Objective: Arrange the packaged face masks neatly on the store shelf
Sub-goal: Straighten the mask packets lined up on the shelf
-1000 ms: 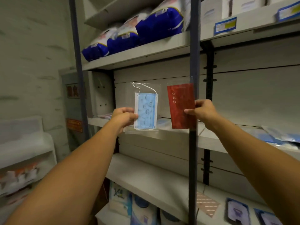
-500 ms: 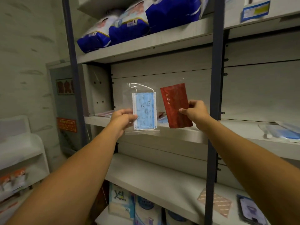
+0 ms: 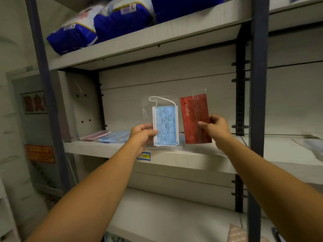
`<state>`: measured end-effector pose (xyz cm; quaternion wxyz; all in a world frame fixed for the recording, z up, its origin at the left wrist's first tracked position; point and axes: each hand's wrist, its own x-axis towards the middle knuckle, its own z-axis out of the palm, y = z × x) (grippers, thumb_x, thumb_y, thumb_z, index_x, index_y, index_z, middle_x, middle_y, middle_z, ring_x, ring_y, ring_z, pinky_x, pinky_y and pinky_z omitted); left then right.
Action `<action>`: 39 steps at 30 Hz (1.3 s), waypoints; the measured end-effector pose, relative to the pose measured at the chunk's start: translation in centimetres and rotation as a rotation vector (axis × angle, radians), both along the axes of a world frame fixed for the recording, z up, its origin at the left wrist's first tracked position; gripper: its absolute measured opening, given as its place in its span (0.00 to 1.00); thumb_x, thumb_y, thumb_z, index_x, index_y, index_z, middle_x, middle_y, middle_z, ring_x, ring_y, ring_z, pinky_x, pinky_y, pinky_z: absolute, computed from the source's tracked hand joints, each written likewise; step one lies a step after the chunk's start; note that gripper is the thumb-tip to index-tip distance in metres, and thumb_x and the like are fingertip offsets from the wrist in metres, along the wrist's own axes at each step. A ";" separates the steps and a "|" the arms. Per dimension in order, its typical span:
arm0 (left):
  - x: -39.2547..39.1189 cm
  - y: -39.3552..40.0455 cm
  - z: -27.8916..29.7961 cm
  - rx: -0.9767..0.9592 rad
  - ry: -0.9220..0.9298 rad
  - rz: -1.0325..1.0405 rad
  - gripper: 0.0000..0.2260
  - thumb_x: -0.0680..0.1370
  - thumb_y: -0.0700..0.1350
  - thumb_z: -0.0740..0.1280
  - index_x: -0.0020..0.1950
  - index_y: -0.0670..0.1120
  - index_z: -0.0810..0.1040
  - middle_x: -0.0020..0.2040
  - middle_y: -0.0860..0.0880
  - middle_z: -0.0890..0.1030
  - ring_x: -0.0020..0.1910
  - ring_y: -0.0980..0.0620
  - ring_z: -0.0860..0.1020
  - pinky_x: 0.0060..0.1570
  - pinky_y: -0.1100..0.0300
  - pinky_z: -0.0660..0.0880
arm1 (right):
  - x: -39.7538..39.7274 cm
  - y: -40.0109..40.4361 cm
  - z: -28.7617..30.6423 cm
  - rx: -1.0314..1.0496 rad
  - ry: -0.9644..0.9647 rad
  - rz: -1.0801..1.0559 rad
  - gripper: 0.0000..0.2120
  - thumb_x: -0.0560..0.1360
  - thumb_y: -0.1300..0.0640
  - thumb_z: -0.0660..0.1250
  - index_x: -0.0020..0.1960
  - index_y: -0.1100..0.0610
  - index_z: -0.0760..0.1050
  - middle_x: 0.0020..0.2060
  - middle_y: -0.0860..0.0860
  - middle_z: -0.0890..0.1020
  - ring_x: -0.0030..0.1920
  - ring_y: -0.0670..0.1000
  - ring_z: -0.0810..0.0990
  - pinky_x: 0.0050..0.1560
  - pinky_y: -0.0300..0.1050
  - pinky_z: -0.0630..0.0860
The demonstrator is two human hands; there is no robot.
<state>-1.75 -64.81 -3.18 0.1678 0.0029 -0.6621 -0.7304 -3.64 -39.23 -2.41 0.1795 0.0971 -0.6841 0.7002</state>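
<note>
My left hand pinches the left edge of a blue face mask in a clear packet, held upright above the middle shelf. My right hand pinches the right edge of a red packaged mask, upright and just right of the blue one. Both packets hang over the shelf's front part. Flat on the shelf to the left lie a pink mask packet and blue mask packets.
Blue and white bulky packs fill the upper shelf. A dark upright post stands right of my right hand. More mask packets lie on the shelf section at far right. A lower shelf runs beneath, with a patterned packet.
The view has shifted left and closer to the shelf. Both hands with their packets have moved down and nearer the middle shelf, still side by side.
</note>
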 end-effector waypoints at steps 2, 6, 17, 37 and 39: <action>-2.1 0.3 -0.5 0.009 0.000 -0.026 0.13 0.75 0.30 0.71 0.58 0.40 0.79 0.50 0.42 0.86 0.46 0.45 0.86 0.45 0.52 0.83 | -1.2 0.1 -0.3 0.000 0.017 -0.043 0.06 0.79 0.60 0.69 0.54 0.52 0.78 0.49 0.48 0.83 0.48 0.49 0.82 0.48 0.49 0.79; -5.2 1.1 -1.2 -0.012 0.008 -0.089 0.11 0.75 0.31 0.71 0.56 0.40 0.79 0.50 0.42 0.85 0.46 0.45 0.86 0.46 0.52 0.83 | -2.7 0.2 -1.1 -0.010 0.004 -0.129 0.09 0.79 0.58 0.69 0.58 0.52 0.78 0.50 0.47 0.83 0.48 0.49 0.82 0.50 0.50 0.79; -9.1 0.8 -2.9 -0.106 0.118 -0.179 0.09 0.76 0.34 0.73 0.51 0.46 0.82 0.50 0.45 0.85 0.50 0.48 0.85 0.49 0.55 0.82 | -3.8 0.5 -2.6 -0.048 -0.018 -0.298 0.11 0.79 0.59 0.68 0.61 0.54 0.78 0.50 0.47 0.83 0.48 0.49 0.82 0.51 0.51 0.79; -11.2 2.0 -4.1 -0.859 0.006 -0.012 0.21 0.71 0.47 0.79 0.59 0.39 0.80 0.57 0.40 0.82 0.55 0.43 0.81 0.50 0.55 0.77 | -3.8 0.1 -3.0 0.019 0.001 -0.415 0.09 0.79 0.58 0.69 0.59 0.53 0.79 0.49 0.47 0.83 0.51 0.54 0.82 0.55 0.56 0.80; -11.0 2.3 -4.0 -0.906 -0.002 0.002 0.23 0.72 0.48 0.78 0.61 0.38 0.78 0.61 0.40 0.80 0.59 0.43 0.79 0.46 0.58 0.72 | -3.8 0.1 -3.0 0.011 0.000 -0.416 0.10 0.79 0.58 0.69 0.60 0.54 0.78 0.49 0.47 0.82 0.52 0.55 0.82 0.55 0.56 0.80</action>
